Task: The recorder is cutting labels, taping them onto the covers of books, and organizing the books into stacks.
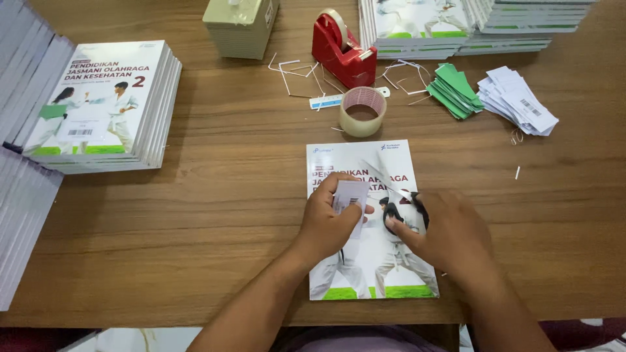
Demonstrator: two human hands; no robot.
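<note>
Both forearms come in from the near edge and meet over a white book (365,261) lying flat on the counter (228,215) near its front edge. The left hand (329,221) curls its fingers around a small white label (351,195), pinching it upright. The right hand (450,231) rests on the cover, its fingers narrow, pinching a clear strip (385,176) that rises toward the far side. Bare counter lies open left and right of the book. A tape roll (362,111) sits just beyond it.
</note>
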